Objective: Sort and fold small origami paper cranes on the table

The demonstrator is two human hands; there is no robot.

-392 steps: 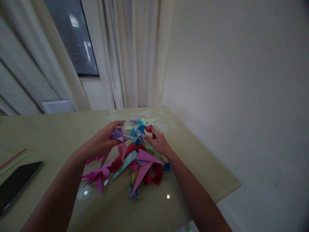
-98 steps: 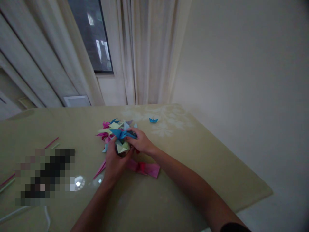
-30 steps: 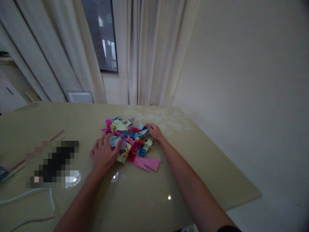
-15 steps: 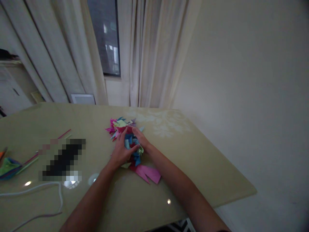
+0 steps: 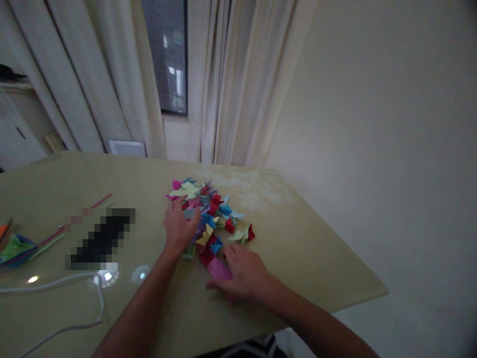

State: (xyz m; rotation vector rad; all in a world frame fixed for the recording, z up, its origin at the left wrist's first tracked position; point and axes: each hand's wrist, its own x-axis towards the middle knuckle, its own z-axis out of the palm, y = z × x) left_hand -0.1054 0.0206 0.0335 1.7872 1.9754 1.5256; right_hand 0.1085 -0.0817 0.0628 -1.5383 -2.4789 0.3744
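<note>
A heap of small folded-paper pieces, looking like origami cranes (image 5: 189, 190), lies on the table in red, blue, pink, purple and pale green. My left hand (image 5: 179, 224) rests against the heap's left side, thumb and fingers apart. At the near end, my right hand (image 5: 246, 272) reaches over a pink paper piece (image 5: 218, 269), fingers spread and partly blurred; it hides much of that piece. A pale green folded piece (image 5: 238, 235) and a dark red one (image 5: 251, 232) lie at the heap's right edge.
On the left of the glossy table (image 5: 309, 248) lie a pixelated dark object (image 5: 104, 238), thin pink and green sticks (image 5: 52, 238) with a colored paper shape (image 5: 18, 250), and a white cable (image 5: 55, 283). A framed panel (image 5: 127, 148) stands by the curtains (image 5: 238, 99).
My hands have moved apart from around the middle of the heap. The right came nearer, over the pink paper; the left shifted slightly left. The paper pieces now lie more spread to the right.
</note>
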